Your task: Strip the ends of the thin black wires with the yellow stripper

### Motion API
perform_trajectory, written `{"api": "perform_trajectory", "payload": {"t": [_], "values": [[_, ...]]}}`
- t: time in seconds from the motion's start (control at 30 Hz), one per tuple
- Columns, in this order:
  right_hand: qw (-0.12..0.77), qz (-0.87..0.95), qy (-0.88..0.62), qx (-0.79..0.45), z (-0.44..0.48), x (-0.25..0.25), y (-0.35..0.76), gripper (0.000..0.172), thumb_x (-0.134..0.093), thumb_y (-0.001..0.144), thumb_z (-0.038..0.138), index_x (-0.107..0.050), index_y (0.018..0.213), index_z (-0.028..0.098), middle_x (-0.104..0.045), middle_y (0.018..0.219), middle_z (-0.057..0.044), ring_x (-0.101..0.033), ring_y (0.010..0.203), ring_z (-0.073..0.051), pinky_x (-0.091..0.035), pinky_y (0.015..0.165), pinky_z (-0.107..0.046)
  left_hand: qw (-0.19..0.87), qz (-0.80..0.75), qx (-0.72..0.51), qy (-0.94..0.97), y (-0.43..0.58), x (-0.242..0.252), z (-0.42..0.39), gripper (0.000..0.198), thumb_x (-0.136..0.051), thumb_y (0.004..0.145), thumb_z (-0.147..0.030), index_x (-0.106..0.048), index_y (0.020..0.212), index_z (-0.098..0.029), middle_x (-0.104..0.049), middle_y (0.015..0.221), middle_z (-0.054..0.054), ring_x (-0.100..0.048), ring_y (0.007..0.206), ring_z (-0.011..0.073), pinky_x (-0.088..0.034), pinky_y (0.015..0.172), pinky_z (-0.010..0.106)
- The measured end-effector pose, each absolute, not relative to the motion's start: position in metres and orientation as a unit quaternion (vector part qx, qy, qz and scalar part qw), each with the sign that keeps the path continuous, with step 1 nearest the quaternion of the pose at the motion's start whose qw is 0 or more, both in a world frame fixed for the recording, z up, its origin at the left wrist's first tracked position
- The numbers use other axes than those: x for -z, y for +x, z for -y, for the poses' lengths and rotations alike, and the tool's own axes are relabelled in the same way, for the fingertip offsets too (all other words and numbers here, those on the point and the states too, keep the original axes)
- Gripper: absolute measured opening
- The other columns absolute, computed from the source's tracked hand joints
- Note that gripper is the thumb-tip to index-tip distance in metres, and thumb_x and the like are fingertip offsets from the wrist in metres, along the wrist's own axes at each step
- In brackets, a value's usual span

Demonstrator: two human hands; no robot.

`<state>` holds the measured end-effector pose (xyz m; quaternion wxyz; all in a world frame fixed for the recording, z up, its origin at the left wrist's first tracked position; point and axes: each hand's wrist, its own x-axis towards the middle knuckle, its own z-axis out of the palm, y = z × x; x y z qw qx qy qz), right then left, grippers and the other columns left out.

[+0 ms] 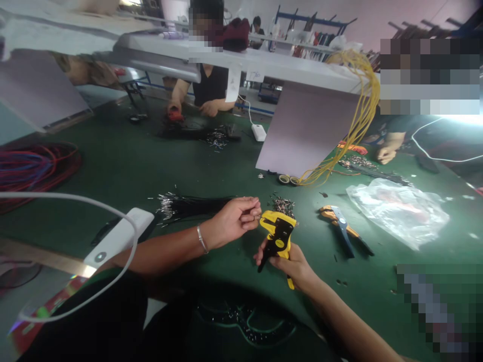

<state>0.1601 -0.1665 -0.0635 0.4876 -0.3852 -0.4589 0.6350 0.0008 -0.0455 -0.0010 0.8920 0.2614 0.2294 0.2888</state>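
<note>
My right hand is wrapped round the handles of a yellow and black wire stripper, whose jaws point up and left. My left hand, with a bracelet on its wrist, is closed in a pinch at the tool's jaws. A short bit of thin black wire shows between its fingertips and the jaws; most of it is hidden. Behind that hand lies a bundle of black wires with bright metal ends at the left. A small pile of wire pieces with coppery ends sits just beyond the stripper.
An orange and dark blue stripper and a clear plastic bag lie to the right. Yellow wires hang from the shelf. A white power strip and red and blue coils are left. Co-workers' hands are across the table.
</note>
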Motion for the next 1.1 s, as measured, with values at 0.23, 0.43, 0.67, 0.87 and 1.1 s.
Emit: {"api": "perform_trajectory", "payload": {"t": [0.23,0.43,0.67,0.87,1.1], "values": [[0.481,0.46,-0.398,-0.631,0.1668,0.063,0.1607,0.026,-0.073,0.078,0.031,-0.063,0.095,0.015,-0.069,0.082,-0.007,-0.065,0.077,-0.022,-0.053,0.081,-0.042,0.892,-0.235,-0.278,0.269,0.0005,0.004,0.0427,0.021,-0.055,0.085,-0.012,-0.05,0.064,-0.012,-0.04,0.056,-0.003,-0.02,0.039,0.001,-0.02,0.036,0.015],[0.473,0.463,-0.415,-0.625,0.1671,0.0613,0.161,0.026,-0.072,0.079,0.034,-0.063,0.095,0.016,-0.069,0.079,-0.007,-0.064,0.075,-0.022,-0.054,0.081,-0.042,0.892,-0.242,-0.268,0.272,0.0003,0.0038,0.0425,0.021,-0.055,0.085,-0.012,-0.048,0.065,-0.013,-0.041,0.056,-0.003,-0.02,0.038,0.0004,-0.019,0.035,0.014],[0.484,0.454,-0.412,-0.624,0.1675,0.0631,0.16,0.024,-0.074,0.079,0.033,-0.063,0.092,0.016,-0.067,0.075,-0.005,-0.064,0.071,-0.02,-0.054,0.081,-0.043,0.892,-0.24,-0.263,0.28,0.0001,0.0042,0.0418,0.021,-0.054,0.085,-0.013,-0.046,0.066,-0.014,-0.04,0.056,-0.004,-0.022,0.038,0.0007,-0.017,0.035,0.015],[0.472,0.46,-0.42,-0.624,0.1675,0.0615,0.16,0.027,-0.074,0.078,0.037,-0.063,0.09,0.016,-0.067,0.072,-0.005,-0.063,0.069,-0.02,-0.054,0.081,-0.043,0.889,-0.243,-0.263,0.284,0.0002,0.0042,0.0415,0.021,-0.055,0.085,-0.013,-0.046,0.067,-0.014,-0.039,0.056,-0.004,-0.021,0.038,0.0008,-0.016,0.035,0.015],[0.469,0.463,-0.429,-0.618,0.1686,0.0631,0.1609,0.025,-0.073,0.079,0.036,-0.062,0.088,0.016,-0.066,0.07,-0.004,-0.063,0.067,-0.019,-0.055,0.077,-0.041,0.891,-0.246,-0.254,0.285,-0.0002,0.0044,0.0415,0.021,-0.054,0.086,-0.013,-0.046,0.066,-0.014,-0.038,0.055,-0.004,-0.024,0.038,0.0017,-0.015,0.035,0.016]]}}
